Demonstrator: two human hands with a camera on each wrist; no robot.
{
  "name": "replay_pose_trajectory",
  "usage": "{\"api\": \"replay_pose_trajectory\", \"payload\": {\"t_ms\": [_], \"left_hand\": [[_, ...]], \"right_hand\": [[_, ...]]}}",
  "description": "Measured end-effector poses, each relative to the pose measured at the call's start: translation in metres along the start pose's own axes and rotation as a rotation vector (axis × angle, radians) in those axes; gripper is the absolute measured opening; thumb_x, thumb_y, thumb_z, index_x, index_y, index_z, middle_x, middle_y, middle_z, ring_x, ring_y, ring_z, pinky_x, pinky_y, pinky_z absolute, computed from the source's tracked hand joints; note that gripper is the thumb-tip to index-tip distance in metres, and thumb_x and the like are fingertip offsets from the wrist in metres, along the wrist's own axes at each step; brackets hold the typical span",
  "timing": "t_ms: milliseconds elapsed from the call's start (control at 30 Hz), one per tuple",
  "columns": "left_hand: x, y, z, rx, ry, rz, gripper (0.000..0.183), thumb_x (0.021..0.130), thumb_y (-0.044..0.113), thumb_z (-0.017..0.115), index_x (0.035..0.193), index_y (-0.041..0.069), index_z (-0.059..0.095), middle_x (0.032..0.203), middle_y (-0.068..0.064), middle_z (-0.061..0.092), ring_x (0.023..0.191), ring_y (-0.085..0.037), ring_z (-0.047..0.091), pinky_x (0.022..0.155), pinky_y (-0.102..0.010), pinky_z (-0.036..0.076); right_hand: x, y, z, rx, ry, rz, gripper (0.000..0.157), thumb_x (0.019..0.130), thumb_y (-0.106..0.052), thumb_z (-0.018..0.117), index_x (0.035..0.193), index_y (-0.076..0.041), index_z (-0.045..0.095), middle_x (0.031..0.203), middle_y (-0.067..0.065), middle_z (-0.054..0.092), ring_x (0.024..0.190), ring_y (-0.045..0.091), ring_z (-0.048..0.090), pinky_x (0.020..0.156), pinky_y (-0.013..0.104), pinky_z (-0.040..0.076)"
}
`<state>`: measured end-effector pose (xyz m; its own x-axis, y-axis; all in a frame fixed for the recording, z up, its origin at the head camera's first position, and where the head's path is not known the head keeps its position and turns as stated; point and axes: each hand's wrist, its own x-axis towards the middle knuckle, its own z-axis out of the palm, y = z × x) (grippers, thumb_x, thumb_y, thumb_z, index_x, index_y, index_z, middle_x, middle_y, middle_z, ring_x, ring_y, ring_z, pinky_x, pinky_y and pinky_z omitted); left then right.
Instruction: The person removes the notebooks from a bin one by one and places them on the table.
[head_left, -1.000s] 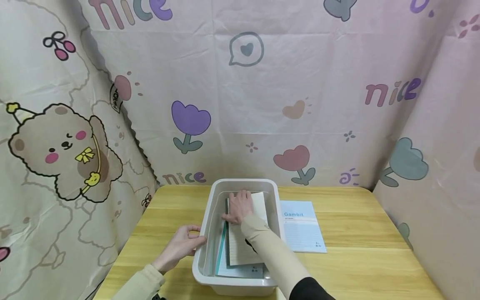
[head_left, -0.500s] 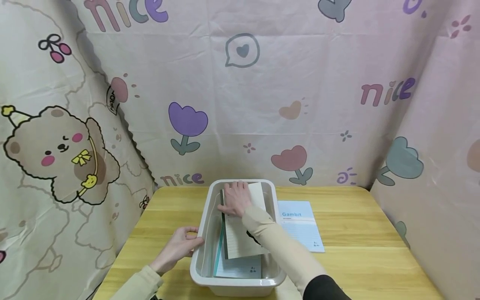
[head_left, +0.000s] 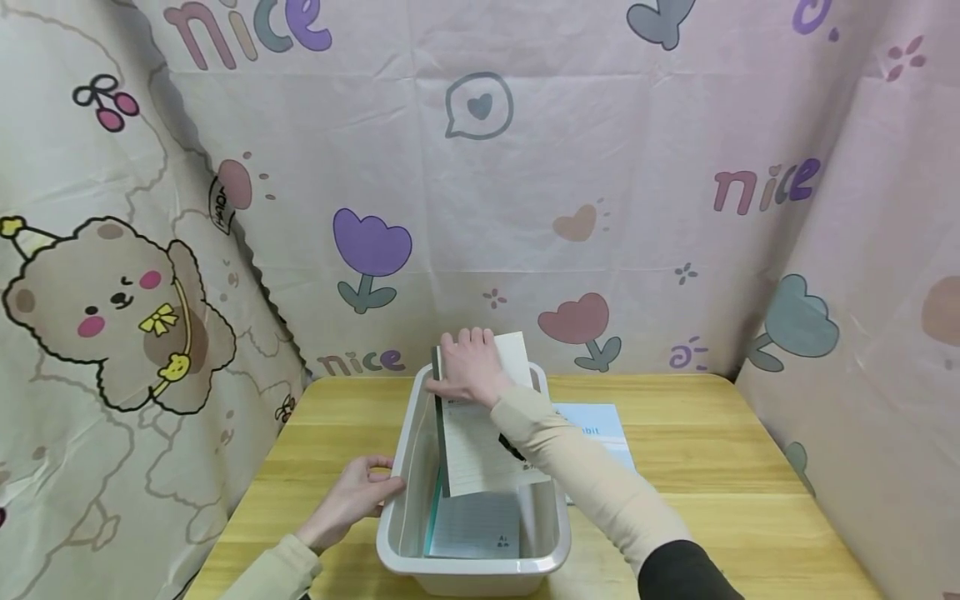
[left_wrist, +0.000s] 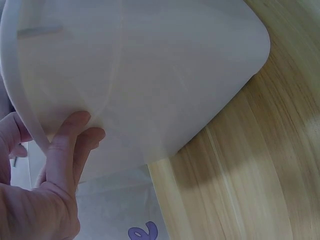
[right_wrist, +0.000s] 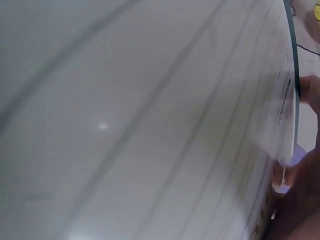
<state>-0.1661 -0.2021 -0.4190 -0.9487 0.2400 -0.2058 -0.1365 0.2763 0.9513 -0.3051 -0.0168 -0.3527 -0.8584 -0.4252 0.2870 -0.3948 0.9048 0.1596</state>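
My right hand (head_left: 471, 367) grips the upper part of a cream lined notebook (head_left: 480, 458) with a dark spine. The notebook tilts, its top edge above the far rim of a pale plastic bin (head_left: 468, 568) and its lower end over the bin's inside. Its lined cover (right_wrist: 165, 110) fills most of the right wrist view, with fingers at its edge. My left hand (head_left: 352, 500) pinches the bin's left rim; in the left wrist view, fingertips (left_wrist: 75, 120) lie against the outer wall. Inside the bin lies a light blue notebook (head_left: 476, 529) with a teal spine, partly covered.
A pale blue notebook (head_left: 596, 417) lies on the wooden table (head_left: 697, 467) right of the bin, partly hidden by the right forearm. A printed curtain (head_left: 480, 192) hangs behind the table and along both sides.
My right hand has lifted the cream notebook up and away from the teal-spined one, its top now above the bin's far rim. The left hand keeps its hold on the bin.
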Motion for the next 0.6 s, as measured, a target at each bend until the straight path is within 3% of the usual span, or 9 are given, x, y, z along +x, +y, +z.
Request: {"api": "replay_pose_trajectory", "payload": {"t_ms": [400, 600], "left_hand": [[0.0, 0.0, 0.0, 0.003, -0.005, -0.005, 0.051, 0.083, 0.014, 0.055, 0.119, -0.016, 0.035, 0.101, -0.03, 0.062, 0.086, -0.032, 0.065, 0.067, -0.037, 0.057], [0.002, 0.0, 0.001, 0.005, 0.005, -0.017, 0.05, 0.082, 0.013, 0.055, 0.118, -0.016, 0.036, 0.098, -0.025, 0.064, 0.085, -0.03, 0.065, 0.068, -0.037, 0.057]], "right_hand": [[-0.004, 0.033, -0.056, 0.064, 0.06, 0.021, 0.058, 0.067, -0.069, 0.042, 0.09, -0.016, 0.043, 0.082, 0.003, 0.049, 0.08, 0.022, 0.045, 0.072, 0.035, 0.035], [-0.016, 0.059, -0.06, 0.086, 0.044, 0.039, 0.066, 0.066, -0.07, 0.042, 0.104, -0.016, 0.044, 0.096, 0.005, 0.051, 0.09, 0.024, 0.044, 0.077, 0.037, 0.035]]}}
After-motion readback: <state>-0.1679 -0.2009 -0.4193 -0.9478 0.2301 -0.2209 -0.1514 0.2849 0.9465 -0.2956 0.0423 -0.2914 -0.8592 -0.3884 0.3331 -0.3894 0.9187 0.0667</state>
